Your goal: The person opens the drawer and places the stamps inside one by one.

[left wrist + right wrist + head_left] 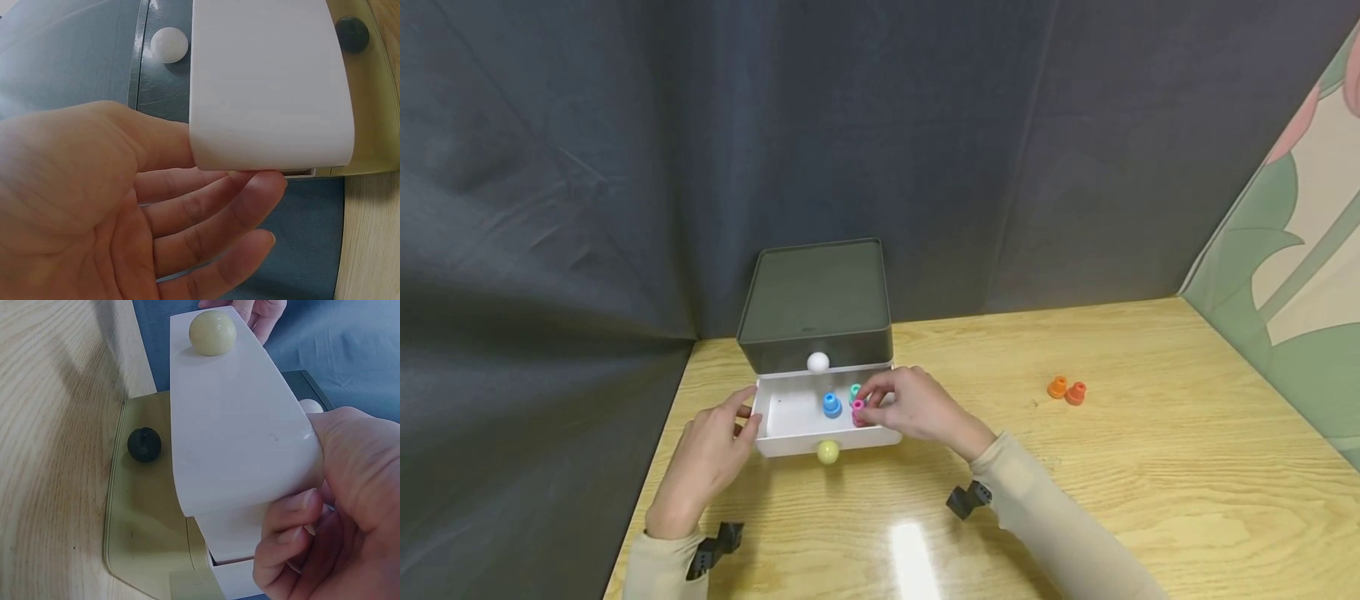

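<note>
Pink peg (858, 412) pinched in our right hand (917, 408) could knock the blue peg (831, 405); our left hand (711, 454), fingers spread, steadies the drawer (790, 421).

We see a pale wooden surface (1150, 467) with a marked grain and a bright glare patch near its front edge. Toward its back left stands a small drawer cabinet (817, 302) with a dark top, its white drawer (790, 417) pulled out over the wood. Well apart to the right, two small orange pegs (1067, 390) stand upright on the surface, just beside each other.
</note>
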Available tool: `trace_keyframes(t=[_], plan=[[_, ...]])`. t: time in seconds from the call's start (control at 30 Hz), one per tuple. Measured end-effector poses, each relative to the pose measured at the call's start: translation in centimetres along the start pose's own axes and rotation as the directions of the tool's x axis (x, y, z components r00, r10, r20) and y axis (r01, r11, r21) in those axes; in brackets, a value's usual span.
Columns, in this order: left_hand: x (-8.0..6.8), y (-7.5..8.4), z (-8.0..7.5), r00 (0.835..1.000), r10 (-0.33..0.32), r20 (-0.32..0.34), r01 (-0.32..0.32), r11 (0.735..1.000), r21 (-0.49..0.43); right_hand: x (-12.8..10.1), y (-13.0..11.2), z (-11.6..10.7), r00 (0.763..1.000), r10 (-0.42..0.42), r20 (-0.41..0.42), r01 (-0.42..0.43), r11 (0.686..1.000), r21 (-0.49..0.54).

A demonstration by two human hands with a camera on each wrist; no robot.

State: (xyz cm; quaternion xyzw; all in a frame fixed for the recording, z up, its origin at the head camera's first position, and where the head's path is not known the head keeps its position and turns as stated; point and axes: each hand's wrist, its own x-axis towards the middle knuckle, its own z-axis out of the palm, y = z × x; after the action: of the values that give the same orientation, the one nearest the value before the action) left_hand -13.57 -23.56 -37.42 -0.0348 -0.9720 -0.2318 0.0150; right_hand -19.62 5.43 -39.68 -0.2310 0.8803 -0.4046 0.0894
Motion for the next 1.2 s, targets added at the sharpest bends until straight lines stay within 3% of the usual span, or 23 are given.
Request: trace_keyframes(t=[0.47, 0.67, 0.77, 0.87, 0.97, 1.03, 1.13, 1.2], plan=[[-0.2, 0.0, 0.0, 1.000, -0.004, -0.010, 0.004, 1.000, 0.001, -0.1, 0.0, 0.0, 1.000, -0.005, 0.011, 0.005, 1.000, 0.009], [-0.3, 0.0, -0.1, 1.000, -0.011, -0.011, 0.011, 1.000, 0.010, -0.1, 0.2, 0.0, 0.998, -0.063, -0.025, 0.064, 0.998, 0.017], [-0.7, 0.3, -0.4, 0.999, -0.011, -0.038, 0.012, 0.999, 0.043, -0.3, 0.4, 0.0, 0.991, -0.115, -0.065, 0.117, 0.993, 0.028], [-1.3, 1.1, -0.8, 0.994, 0.033, -0.105, -0.024, 0.996, 0.080, -0.8, 0.7, -0.2, 0.982, -0.145, -0.120, 0.149, 0.988, 0.028], [-2.0, 2.2, -1.1, 0.974, 0.106, -0.198, -0.086, 0.990, 0.109, -1.5, 1.0, -0.5, 0.974, -0.145, -0.175, 0.151, 0.988, 0.023], [-2.4, 2.9, -0.9, 0.951, 0.167, -0.259, -0.138, 0.982, 0.129, -2.0, 1.2, -0.6, 0.969, -0.133, -0.208, 0.142, 0.989, 0.028], [-2.8, 3.6, 0.3, 0.899, 0.282, -0.334, -0.233, 0.956, 0.180, -2.8, 1.6, -0.9, 0.962, -0.121, -0.246, 0.136, 0.990, 0.046], [-3.0, 3.7, 1.4, 0.855, 0.361, -0.373, -0.301, 0.930, 0.210, -3.3, 1.8, -1.0, 0.958, -0.111, -0.266, 0.131, 0.990, 0.060]])
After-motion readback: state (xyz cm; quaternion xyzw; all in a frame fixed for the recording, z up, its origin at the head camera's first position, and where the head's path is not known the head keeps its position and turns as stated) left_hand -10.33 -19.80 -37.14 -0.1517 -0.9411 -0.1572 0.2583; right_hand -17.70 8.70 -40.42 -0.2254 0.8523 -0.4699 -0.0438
